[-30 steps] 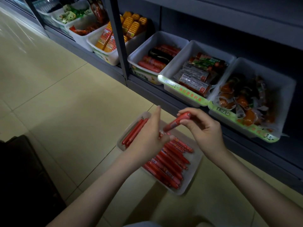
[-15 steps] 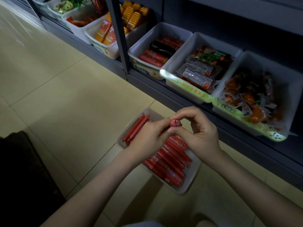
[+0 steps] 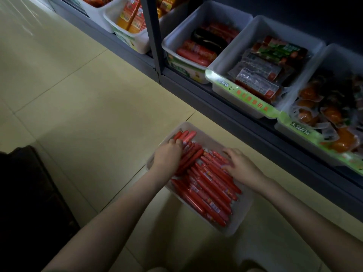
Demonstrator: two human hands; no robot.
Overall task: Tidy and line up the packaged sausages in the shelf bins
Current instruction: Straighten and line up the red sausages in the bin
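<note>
Left fingers [image 3: 177,142] are curled over sausages [image 3: 208,185] at the far left of the bin [image 3: 242,213]. Right fingers [image 3: 228,154] are spread flat and pressed on the pile mid-bin. The bin is set on the floor [image 3: 98,114], with the shelf [image 3: 255,130] just beyond it.

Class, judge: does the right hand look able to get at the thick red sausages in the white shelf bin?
Probably yes: the right hand holds nothing, and the thick red sausages lie uncovered in the open white plastic bin.
</note>
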